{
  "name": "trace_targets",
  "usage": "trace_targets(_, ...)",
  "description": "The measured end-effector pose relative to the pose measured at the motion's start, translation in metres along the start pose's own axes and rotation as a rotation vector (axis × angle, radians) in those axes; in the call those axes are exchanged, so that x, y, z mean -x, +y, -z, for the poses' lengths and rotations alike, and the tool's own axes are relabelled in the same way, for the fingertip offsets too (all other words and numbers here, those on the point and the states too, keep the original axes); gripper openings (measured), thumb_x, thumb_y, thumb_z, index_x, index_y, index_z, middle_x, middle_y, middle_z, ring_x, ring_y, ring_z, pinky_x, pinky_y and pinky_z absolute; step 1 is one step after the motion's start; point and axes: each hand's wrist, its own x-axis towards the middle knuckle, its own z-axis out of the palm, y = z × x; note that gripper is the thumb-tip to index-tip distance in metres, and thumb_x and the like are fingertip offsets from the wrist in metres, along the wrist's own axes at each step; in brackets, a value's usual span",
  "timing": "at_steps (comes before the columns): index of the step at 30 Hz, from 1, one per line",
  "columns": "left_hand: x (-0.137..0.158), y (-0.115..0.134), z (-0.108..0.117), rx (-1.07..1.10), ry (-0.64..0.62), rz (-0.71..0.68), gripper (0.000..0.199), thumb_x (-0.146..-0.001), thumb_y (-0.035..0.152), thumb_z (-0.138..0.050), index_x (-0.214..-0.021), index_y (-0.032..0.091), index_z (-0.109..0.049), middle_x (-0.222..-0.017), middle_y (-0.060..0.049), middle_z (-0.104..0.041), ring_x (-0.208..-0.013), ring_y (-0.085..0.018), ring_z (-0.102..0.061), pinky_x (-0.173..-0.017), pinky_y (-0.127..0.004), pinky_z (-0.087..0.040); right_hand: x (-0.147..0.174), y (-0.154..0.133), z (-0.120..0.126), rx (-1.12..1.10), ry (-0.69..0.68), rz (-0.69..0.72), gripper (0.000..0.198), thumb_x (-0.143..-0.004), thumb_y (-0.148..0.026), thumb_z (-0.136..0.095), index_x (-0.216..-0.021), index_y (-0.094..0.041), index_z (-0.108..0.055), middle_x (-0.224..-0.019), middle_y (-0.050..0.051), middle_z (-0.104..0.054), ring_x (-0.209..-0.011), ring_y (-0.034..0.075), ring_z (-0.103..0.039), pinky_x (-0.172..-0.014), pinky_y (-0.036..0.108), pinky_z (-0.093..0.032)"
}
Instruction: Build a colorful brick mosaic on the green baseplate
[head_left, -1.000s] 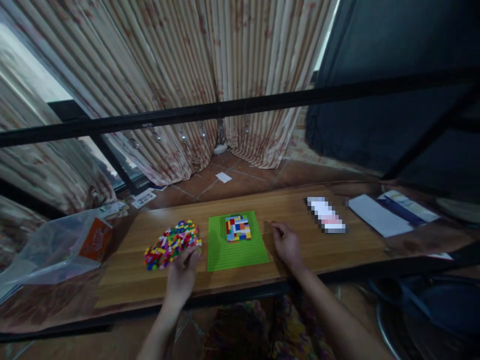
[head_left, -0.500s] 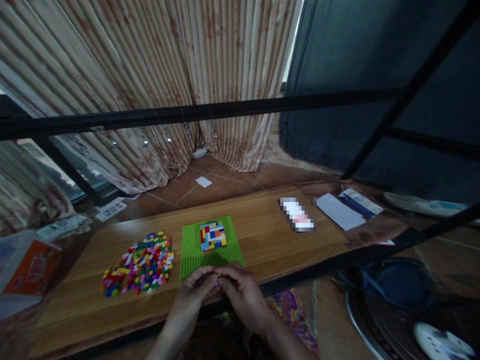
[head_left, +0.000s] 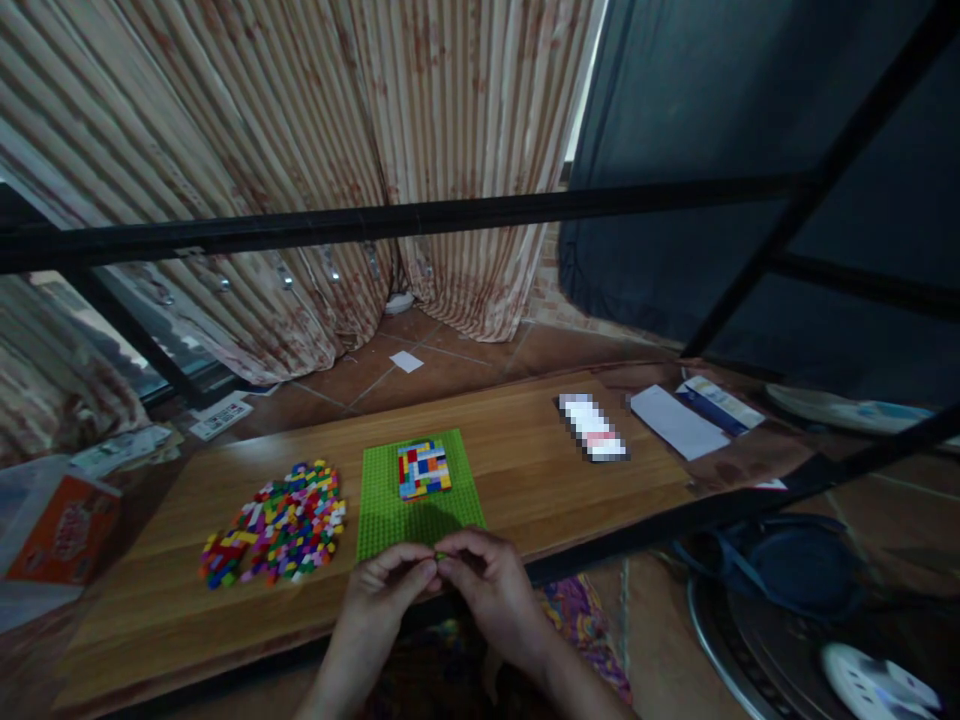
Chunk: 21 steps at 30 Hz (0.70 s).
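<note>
My left hand (head_left: 388, 588) and my right hand (head_left: 491, 590) meet at the table's near edge, fingertips pinched together. Between them shows a sliver of a small yellow-green building brick (head_left: 441, 555), mostly covered by the fingers. Just beyond lies a green studded baseplate (head_left: 382, 520), its near edge partly behind my hands. A low, roughly square build of multicoloured bricks (head_left: 424, 470) sits on the plate's far half. Left of the plate spreads a pile of loose bricks (head_left: 292, 520) in many colours.
The long wooden table (head_left: 517, 480) also carries a phone (head_left: 592, 428) with a blurred screen. White paper (head_left: 679, 422) lies past its right end. A clear box with an orange label (head_left: 64, 530) stands at left. Dark metal bars (head_left: 450, 215) run across behind the table.
My fingertips have shifted slightly around the small brick, so a little more of it shows. The baseplate, build and loose pile stay as they were; the view tilts slightly.
</note>
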Motion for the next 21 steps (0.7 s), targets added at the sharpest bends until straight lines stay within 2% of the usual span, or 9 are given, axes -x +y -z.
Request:
trace_targets(5, 0.001, -0.007, 0.0, 0.059, -0.048, -0.015, 0.025, -0.063, 0.038, -0.081, -0.073, 0.017, -0.074, -0.067, -0.001, -0.069, -0.062, -0.012, -0.062, -0.068, -0.024, -0.054, 0.001, 0.002, 0.0, -0.198, 0.015, -0.074, 0.011, -0.077, -0.033, -0.074, -0.08, -0.023, -0.074, -0.071, -0.001, -0.067, -0.066, 0.014, -0.061, -0.065, 0.025, -0.048)
trace_targets(8, -0.001, -0.011, 0.002, 0.084, -0.07, -0.027, 0.023, -0.068, 0.038, -0.078, -0.073, 0.016, -0.073, -0.067, -0.001, -0.068, -0.065, -0.012, -0.061, -0.068, -0.024, -0.052, -0.002, 0.007, 0.002, -0.204, 0.053, -0.103, 0.015, -0.074, -0.036, -0.076, -0.081, -0.022, -0.074, -0.07, -0.001, -0.067, -0.065, 0.014, -0.06, -0.064, 0.025, -0.047)
trace_targets(11, -0.006, -0.012, 0.009, -0.017, 0.007, -0.081, 0.024, -0.071, 0.039, -0.074, -0.075, 0.016, -0.071, -0.067, -0.001, -0.065, -0.066, -0.013, -0.059, -0.068, -0.024, -0.05, -0.008, 0.011, 0.008, -0.112, 0.097, -0.073, 0.018, -0.076, -0.035, -0.074, -0.09, -0.024, -0.076, -0.071, -0.002, -0.065, -0.066, 0.014, -0.058, -0.064, 0.025, -0.047)
trace_targets(14, -0.015, -0.013, 0.02, -0.144, 0.114, -0.134, 0.026, -0.073, 0.041, -0.071, -0.084, 0.017, -0.071, -0.073, 0.0, -0.066, -0.068, -0.014, -0.06, -0.069, -0.025, -0.05, -0.018, 0.013, 0.017, 0.064, 0.13, 0.002, 0.02, -0.082, -0.034, -0.067, -0.098, -0.026, -0.076, -0.081, 0.001, -0.068, -0.076, 0.016, -0.062, -0.071, 0.028, -0.049)
trace_targets(18, -0.034, -0.025, 0.037, -0.266, 0.186, -0.241, 0.033, -0.077, 0.042, -0.065, -0.099, 0.018, -0.069, -0.082, -0.002, -0.067, -0.071, -0.016, -0.061, -0.068, -0.029, -0.052, -0.039, 0.014, 0.027, 0.281, 0.148, 0.088, 0.017, -0.086, -0.032, -0.062, -0.093, -0.025, -0.075, -0.088, 0.003, -0.071, -0.082, 0.019, -0.065, -0.074, 0.03, -0.049)
trace_targets(21, -0.046, -0.035, 0.043, -0.372, 0.225, -0.33, 0.037, -0.082, 0.042, -0.059, -0.11, 0.017, -0.067, -0.085, -0.004, -0.066, -0.075, -0.017, -0.062, -0.066, -0.028, -0.052, -0.056, 0.015, 0.027, 0.355, 0.15, 0.157, 0.017, -0.088, -0.03, -0.059, -0.094, -0.025, -0.074, -0.089, 0.003, -0.071, -0.083, 0.019, -0.066, -0.076, 0.031, -0.05)
